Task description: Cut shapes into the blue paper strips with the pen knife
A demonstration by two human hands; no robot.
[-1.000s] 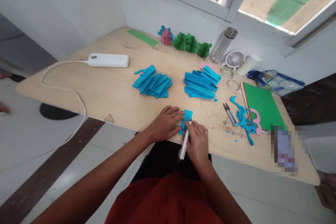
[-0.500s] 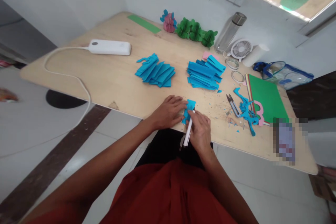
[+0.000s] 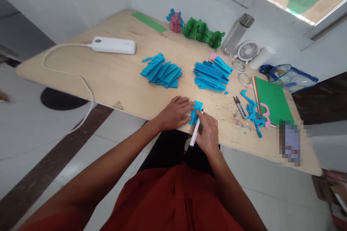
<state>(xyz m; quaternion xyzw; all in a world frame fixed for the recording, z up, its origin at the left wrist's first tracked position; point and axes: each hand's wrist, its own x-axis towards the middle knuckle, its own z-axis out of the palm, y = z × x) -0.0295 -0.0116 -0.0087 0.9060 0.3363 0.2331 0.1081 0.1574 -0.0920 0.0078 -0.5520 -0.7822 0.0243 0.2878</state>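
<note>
A small blue paper piece lies near the table's front edge, between my hands. My left hand rests on the tabletop, fingers stretched out, with the fingertips on the paper's left side. In my right hand is a white pen, its dark tip at the paper's right edge and its other end slanting back toward my body. Beyond them are two piles of folded blue paper, a left pile and a right pile. Small thread snips lie to the right beside curled blue paper scraps.
A white power bank with a cable sits at the left. Along the back are green paper shapes, a bottle and a small fan. Tape rolls, green paper sheets and a clear pouch are at the right.
The view has shifted slightly. The pen tip now shows at the paper's right edge, and my right hand has moved only a little. My left hand stays on the paper.
</note>
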